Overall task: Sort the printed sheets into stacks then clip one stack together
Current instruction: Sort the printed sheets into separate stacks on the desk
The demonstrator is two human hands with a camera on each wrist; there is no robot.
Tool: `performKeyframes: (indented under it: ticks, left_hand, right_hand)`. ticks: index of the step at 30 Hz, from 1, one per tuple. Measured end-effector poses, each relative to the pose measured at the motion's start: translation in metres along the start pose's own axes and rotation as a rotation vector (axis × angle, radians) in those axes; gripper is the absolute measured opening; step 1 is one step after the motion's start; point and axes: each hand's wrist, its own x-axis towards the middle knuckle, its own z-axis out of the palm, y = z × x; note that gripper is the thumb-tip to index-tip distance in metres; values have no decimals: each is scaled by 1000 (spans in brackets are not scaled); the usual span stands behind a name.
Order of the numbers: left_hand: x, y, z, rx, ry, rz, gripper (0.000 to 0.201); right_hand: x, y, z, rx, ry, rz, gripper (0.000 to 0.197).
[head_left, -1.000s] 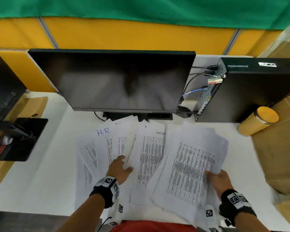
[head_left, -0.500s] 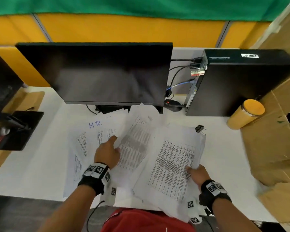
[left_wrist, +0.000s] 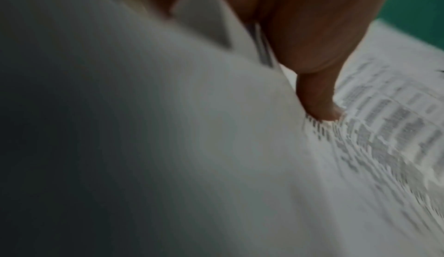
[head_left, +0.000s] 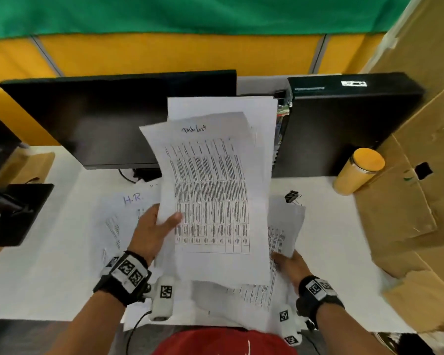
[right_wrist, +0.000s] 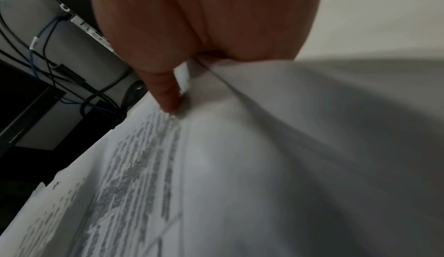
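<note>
A loose bundle of printed sheets (head_left: 215,190) with table text stands raised off the desk, in front of the monitor. My left hand (head_left: 157,226) grips its left edge, thumb (left_wrist: 319,98) on the printed face (left_wrist: 384,128). My right hand (head_left: 289,265) pinches sheets (right_wrist: 168,185) at the lower right edge, thumb (right_wrist: 165,94) on top. More printed sheets marked "H.R." (head_left: 123,216) lie flat on the desk at the left. A black binder clip (head_left: 291,196) lies on the desk to the right of the bundle.
A black monitor (head_left: 108,119) stands behind the papers and a black computer case (head_left: 344,124) at the right. A yellow cylinder container (head_left: 358,171) and cardboard boxes (head_left: 408,201) fill the right side. A black stand base (head_left: 18,211) sits at the left of the white desk (head_left: 49,272).
Both hands gathered the spread sheets toward the middle and lifted a bundle upright off the desk. The binder clip, hidden under paper before, now shows on the desk.
</note>
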Motion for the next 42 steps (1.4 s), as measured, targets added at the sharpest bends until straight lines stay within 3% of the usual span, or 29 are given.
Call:
performKeyframes:
  ticks: [2,4,8,10,13,14,16,18,22,25,27,30,33,35,37,42]
  left_hand:
    - [1,-23,22,-33,-109,-118,25]
    - [3,-50,43,81,-211,-211,43]
    - [7,-93,73,444,-330,-294,69]
    - [7,-104,82,439,-370,-338,69]
    - [7,-113,92,540,-446,-270,62]
    - [9,-113,93,546,-444,-251,59]
    - [11,-113,91,563,-411,-180,46]
    - [14,-113,80,621,-332,-126,30]
    - [25,-130,28,707,-106,-151,15]
    - [33,-149,-22,726,91,-219,26]
    - [36,-153,-50,741,201,-401,38]
    - [37,-155,-68,752,218,-598,78]
    - [37,-153,-63,564,198,-588,100]
    - [37,-155,-57,390,181,-566,104]
    - [35,-153,-48,349,177,-540,93]
    - [29,-136,-34,509,228,-434,40]
  right_hand:
    - [4,6,-5,126,-50,27,64]
    - [5,9,-9,273,-77,94,76]
    - [-8,0,-11,326,-68,101,66]
    - [-13,-2,-8,248,-95,91,65]
    - [-2,9,-6,99,-65,78,82]
    - [2,13,-6,67,-33,74,77]
    - [10,21,-6,6,7,66,69]
    - [15,24,-7,-12,6,75,76]
    - [21,24,-7,-32,22,69,60]
    - [29,26,-8,-46,28,80,62]
    - [33,28,-8,-62,32,82,63]
    - [32,27,-7,-68,47,76,56]
    - [32,26,-7,-64,52,75,50]
    - [31,26,-6,-59,59,78,49]
    - [31,26,-5,-65,72,83,52]
    - [31,26,-4,-82,86,90,57]
